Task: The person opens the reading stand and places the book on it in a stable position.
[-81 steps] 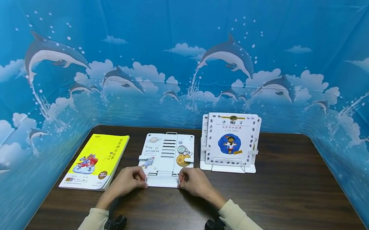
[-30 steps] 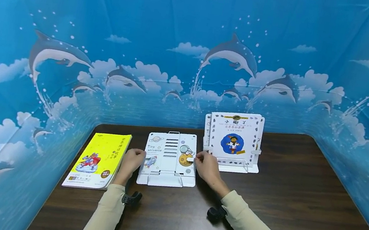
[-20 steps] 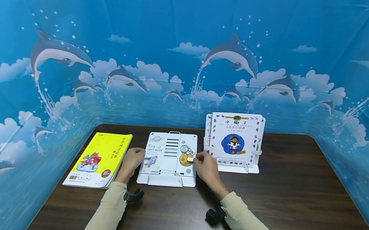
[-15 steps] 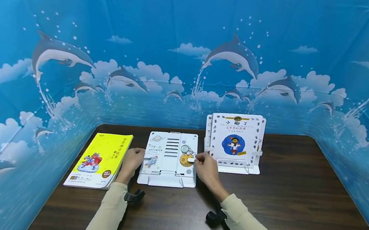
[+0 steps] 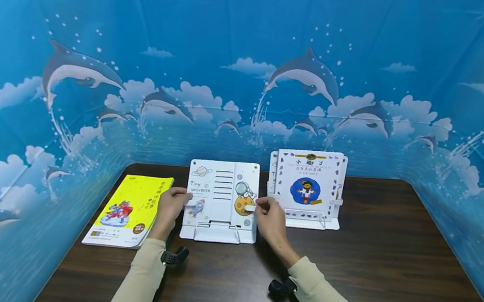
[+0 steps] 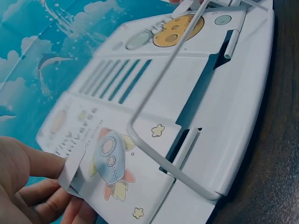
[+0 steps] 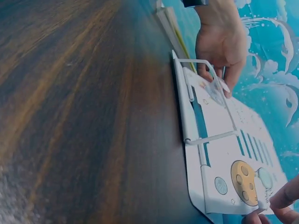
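Note:
A white book stand (image 5: 222,197) printed "Tiny universe", with a rocket, planet and astronaut, stands on the table with its back panel tilted up from the base. My left hand (image 5: 169,209) grips the panel's left edge at a small white side tab (image 6: 74,165), thumb at the tab and fingers behind. On the opposite edge my right hand (image 5: 272,223) pinches the panel by the right side tab (image 5: 250,208). A bent white wire page holder (image 6: 154,84) rises at the front lip. The rear of the panel is hidden.
Left of the stand lies a yellow-covered book (image 5: 130,210), close to my left forearm. At the back right a second stand (image 5: 341,186) holds a white picture book (image 5: 307,184) upright. A dolphin-print curtain (image 5: 239,41) lines the dark wooden table's (image 5: 372,254) far side.
Both hands have gone from the stand's front lip to its side edges. The back panel, nearly flat half a second ago, is now raised at a steeper slant.

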The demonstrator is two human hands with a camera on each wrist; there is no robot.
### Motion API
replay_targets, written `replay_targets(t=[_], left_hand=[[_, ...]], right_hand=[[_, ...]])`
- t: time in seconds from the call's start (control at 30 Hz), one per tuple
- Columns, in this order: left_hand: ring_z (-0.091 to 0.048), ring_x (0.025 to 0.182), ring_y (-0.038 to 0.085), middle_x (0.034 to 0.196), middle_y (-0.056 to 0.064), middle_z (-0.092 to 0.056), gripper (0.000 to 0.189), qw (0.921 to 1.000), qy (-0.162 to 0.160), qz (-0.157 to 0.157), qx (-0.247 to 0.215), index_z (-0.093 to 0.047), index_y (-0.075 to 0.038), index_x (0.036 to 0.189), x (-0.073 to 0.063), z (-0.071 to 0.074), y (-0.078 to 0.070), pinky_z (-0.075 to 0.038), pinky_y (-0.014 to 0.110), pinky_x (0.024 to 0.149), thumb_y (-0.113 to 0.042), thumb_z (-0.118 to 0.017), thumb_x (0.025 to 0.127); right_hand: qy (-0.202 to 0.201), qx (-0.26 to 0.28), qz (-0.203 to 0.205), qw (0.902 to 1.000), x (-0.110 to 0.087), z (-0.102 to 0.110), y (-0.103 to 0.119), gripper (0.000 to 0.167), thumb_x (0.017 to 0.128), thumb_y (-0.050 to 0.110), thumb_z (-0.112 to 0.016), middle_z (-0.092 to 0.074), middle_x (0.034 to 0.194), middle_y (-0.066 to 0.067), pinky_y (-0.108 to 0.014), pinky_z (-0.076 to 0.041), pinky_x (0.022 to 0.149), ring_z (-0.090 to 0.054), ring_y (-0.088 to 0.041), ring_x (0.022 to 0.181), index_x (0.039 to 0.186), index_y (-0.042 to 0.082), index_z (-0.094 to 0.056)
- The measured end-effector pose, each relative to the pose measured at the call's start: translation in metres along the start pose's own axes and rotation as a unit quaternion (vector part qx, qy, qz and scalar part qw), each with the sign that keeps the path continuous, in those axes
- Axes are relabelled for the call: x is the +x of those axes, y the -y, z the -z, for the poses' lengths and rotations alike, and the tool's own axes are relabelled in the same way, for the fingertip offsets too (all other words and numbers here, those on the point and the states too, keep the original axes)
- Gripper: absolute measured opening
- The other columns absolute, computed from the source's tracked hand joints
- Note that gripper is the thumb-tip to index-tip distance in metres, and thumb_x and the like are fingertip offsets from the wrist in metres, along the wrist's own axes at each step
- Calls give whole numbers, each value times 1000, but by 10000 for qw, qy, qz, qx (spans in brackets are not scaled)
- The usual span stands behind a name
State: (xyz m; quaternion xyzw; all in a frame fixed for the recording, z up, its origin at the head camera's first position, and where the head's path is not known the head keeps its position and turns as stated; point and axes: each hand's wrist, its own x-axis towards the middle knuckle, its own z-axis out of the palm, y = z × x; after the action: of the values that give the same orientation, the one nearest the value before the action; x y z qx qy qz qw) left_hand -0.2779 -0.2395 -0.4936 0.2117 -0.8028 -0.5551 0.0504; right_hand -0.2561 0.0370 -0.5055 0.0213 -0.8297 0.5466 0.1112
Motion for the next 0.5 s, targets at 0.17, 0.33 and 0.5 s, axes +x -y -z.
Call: replay_targets(t=[0.17, 0.33, 0.5], left_hand=[[-65, 101, 28, 124, 21, -70, 33, 9991, -103, -338, -220, -65, -2, 131, -1, 4, -1, -54, 39, 97, -20, -69, 104], [-64, 97, 24, 116, 17, -71, 28, 9978, -125, -564, -339, -68, -2, 126, -3, 7, -1, -57, 40, 96, -19, -71, 104], [-65, 98, 22, 116, 18, -72, 27, 9961, -153, -723, -472, -69, -4, 125, -8, 9, -1, -59, 40, 95, -17, -73, 102]], right_hand=[[-34, 86, 101, 9999, 3, 1, 5, 22, 97, -1, -65, -72, 110, -19, -41, -60, 89, -69, -27, 97, 119, -5, -68], [-114, -62, 342, 9993, 12, 3, 10, 26, 99, 0, -67, -68, 106, -17, -33, -56, 81, -65, -24, 92, 124, -7, -67], [-198, -441, 626, 9969, 20, 6, 19, 19, 97, 2, -73, -66, 101, -15, -30, -51, 77, -63, -24, 89, 114, -3, -69]])
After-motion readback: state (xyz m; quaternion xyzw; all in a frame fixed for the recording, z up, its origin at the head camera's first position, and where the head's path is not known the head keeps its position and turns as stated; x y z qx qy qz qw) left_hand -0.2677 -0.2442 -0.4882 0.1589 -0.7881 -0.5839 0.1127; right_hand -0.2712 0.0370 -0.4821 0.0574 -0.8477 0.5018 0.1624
